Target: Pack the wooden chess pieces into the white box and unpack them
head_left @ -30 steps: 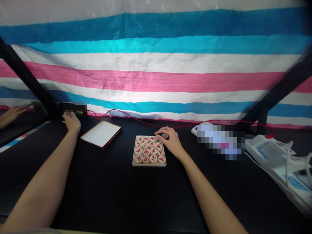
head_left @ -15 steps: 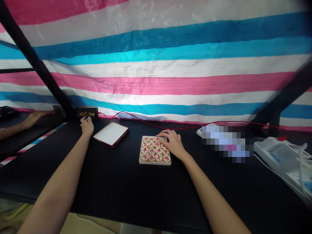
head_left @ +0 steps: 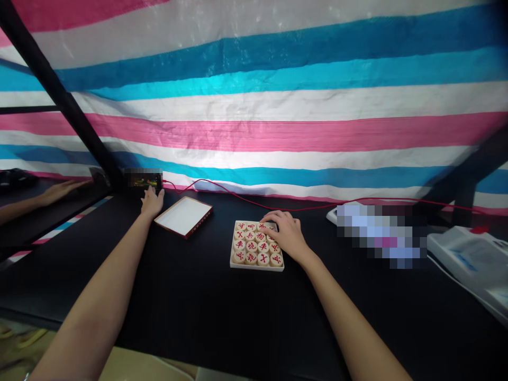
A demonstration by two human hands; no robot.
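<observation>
My right hand (head_left: pixel 290 234) curls over the box (head_left: pixel 257 268), whether pinching anything I can't tell; the pieces (head_left: pixel 251 258) look hard, light and smooth, best gripped by their round sides.

The striped tarpaulin (head_left: pixel 254 135) looks like woven plastic, creased, with a slight sheen. The table (head_left: pixel 222 317) has a smooth, matt black surface. The Chinese chess pieces (head_left: pixel 251 245) are smooth and pale, whether wood or plastic cannot be told. Their white tray (head_left: pixel 257 268) and the box lid (head_left: pixel 184 216) look like smooth cardboard. The red cable (head_left: pixel 242 198) appears plastic-coated; the power strip (head_left: pixel 452 251) is smooth white plastic.
</observation>
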